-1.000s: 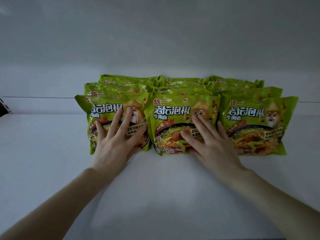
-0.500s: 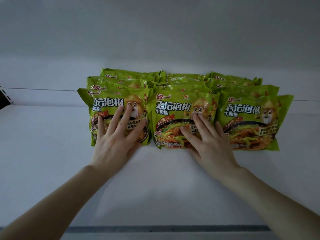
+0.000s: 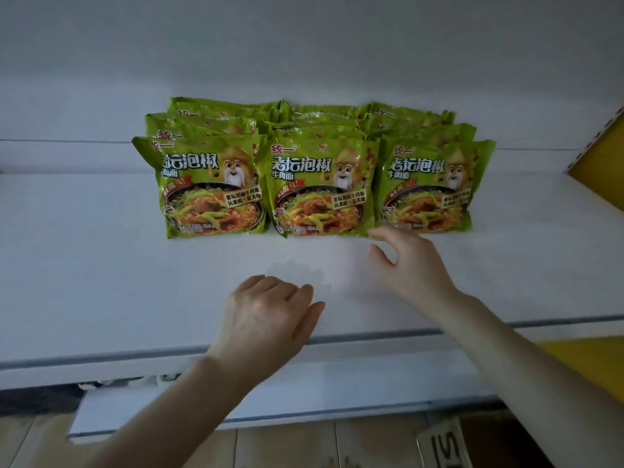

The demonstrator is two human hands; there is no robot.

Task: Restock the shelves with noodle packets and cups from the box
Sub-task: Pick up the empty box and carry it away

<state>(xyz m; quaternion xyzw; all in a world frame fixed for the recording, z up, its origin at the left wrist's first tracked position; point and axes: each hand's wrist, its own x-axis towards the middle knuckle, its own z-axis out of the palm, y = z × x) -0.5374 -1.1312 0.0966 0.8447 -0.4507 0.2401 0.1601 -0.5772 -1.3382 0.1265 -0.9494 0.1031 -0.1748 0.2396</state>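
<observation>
Plainly, the person is between loads: 3 rows of green noodle packets (image 3: 314, 170) stand upright near the back of the white shelf (image 3: 101, 282), each row several packets deep, with the front 3 faces lined up side by side and touching. Neither hand holds anything. The left hand (image 3: 266, 319) hovers low over the bare front part of the shelf, fingers loosely curled and apart from every packet. The right hand (image 3: 410, 265) is spread and relaxed, its fingertips (image 3: 374, 233) just at the bottom edge where the middle front packet (image 3: 320, 190) meets the right front packet (image 3: 435, 187); whether they actually touch the wrapper cannot be told.

As a judgement, the step in hand is the finish of tidying this batch, and much of the shelf is bare on both sides and in front. A corner of a cardboard box (image 3: 442, 444) shows on the floor at the lower right, below the shelf. The next move likely calls for reaching down to that box for more packets or cups, then setting them upright beside the green rows without knocking the light front faces over.
</observation>
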